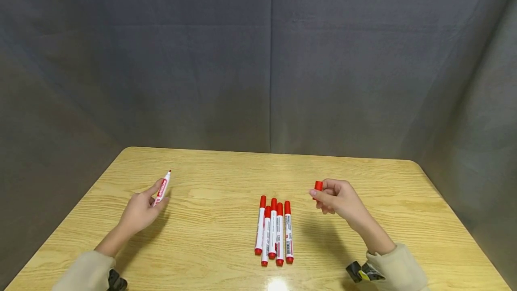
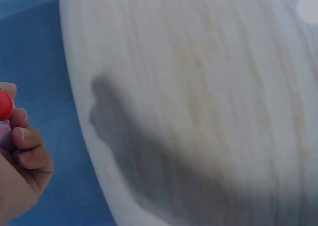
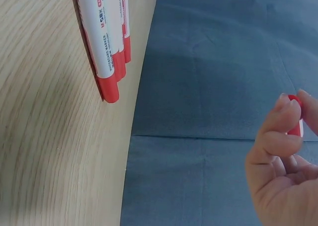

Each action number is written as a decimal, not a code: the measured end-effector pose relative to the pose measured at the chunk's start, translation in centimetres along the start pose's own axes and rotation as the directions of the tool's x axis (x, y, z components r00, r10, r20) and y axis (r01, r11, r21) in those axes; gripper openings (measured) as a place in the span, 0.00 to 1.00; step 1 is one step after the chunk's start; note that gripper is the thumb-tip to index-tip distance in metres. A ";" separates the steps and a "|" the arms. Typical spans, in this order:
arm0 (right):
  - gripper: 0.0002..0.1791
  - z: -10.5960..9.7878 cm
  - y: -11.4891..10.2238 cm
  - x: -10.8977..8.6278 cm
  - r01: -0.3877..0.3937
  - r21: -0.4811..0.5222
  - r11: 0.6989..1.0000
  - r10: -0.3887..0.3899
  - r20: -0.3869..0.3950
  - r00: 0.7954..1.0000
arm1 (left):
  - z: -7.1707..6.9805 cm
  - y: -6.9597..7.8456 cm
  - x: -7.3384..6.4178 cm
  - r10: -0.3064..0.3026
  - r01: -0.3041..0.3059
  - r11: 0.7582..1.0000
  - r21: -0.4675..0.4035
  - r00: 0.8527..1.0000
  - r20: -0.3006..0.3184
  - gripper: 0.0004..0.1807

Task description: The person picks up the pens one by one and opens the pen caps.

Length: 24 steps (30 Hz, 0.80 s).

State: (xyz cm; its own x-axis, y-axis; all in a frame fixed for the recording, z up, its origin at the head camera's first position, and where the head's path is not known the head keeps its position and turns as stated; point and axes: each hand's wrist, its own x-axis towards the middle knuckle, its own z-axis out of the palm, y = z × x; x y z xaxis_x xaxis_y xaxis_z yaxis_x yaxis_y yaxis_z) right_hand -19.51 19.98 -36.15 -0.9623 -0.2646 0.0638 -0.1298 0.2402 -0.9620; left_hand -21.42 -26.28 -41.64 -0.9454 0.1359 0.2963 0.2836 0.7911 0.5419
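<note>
On the left side in the head view, my left hand (image 1: 141,210) holds an uncapped whiteboard marker (image 1: 161,190), white with red print, its red tip pointing up and away. The left wrist view shows the curled fingers (image 2: 31,144) and the round red end (image 2: 5,106) of that marker. Over the right side of the table, my right hand (image 1: 343,199) pinches a red marker cap (image 1: 318,186) between thumb and fingers. The right wrist view shows the cap (image 3: 295,128) partly hidden by the fingertips. Both hands are raised above the tabletop.
Several capped red whiteboard markers (image 1: 273,232) lie side by side on the wooden table (image 1: 210,228), between the hands and nearer the right one. Grey cloth (image 1: 266,80) hangs behind the table. Dark wrist cameras (image 1: 365,272) sit at both sleeves.
</note>
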 end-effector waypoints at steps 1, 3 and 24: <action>0.16 0.0 0.0 0.0 -0.002 -0.001 1.000 0.002 -0.002 1.000 | 0.1 -0.2 0.1 -0.002 0.002 1.000 -0.003 1.000 0.010 0.30; 0.15 -0.1 0.1 0.0 -0.002 -0.003 1.000 0.002 -0.005 1.000 | 0.2 -0.7 0.2 -0.006 0.006 1.000 -0.006 1.000 0.029 0.30; 0.14 -0.8 0.6 -0.4 -0.012 -0.016 1.000 0.012 -0.006 1.000 | 0.9 -4.1 1.3 -0.071 0.064 0.997 0.038 0.976 0.207 0.32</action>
State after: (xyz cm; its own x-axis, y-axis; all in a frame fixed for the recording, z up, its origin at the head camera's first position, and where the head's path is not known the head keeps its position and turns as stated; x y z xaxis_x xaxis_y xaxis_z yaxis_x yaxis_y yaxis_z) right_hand -19.42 20.98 -36.54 -0.9652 -0.2558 0.0542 -0.1223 0.2584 -0.9583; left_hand -23.94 -28.83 -44.18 -0.9758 0.2004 0.0879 0.2162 0.8205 0.5291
